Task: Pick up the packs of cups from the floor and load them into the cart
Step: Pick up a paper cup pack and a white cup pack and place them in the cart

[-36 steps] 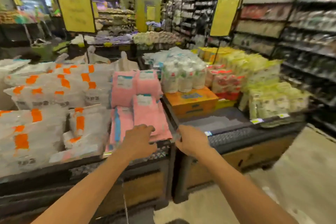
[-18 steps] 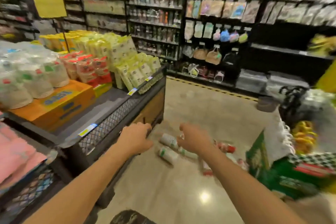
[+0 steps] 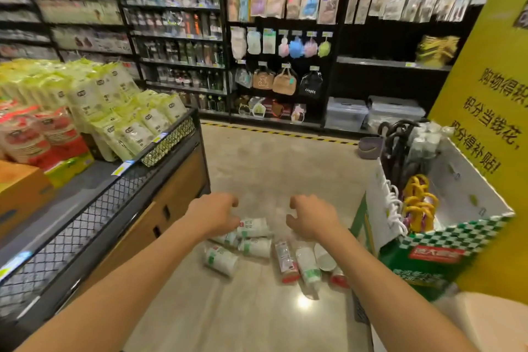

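Left hand (image 3: 214,214) and right hand (image 3: 313,218) hover over packs of cups (image 3: 221,260) on the floor (image 3: 257,174), fingers (image 3: 225,199) loosely curled, empty. Packs look light, crushable, probably slick-wrapped (blurry); grip mid-sleeve.

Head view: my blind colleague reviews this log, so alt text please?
Left hand and right hand reach empty, fingers loosely curled, over packs of cups scattered on the shop floor, between a display stand and a green-checked cardboard bin.

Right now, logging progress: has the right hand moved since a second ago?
Yes. The right hand left the rim of the display stand and hangs past its end, over the cup packs.
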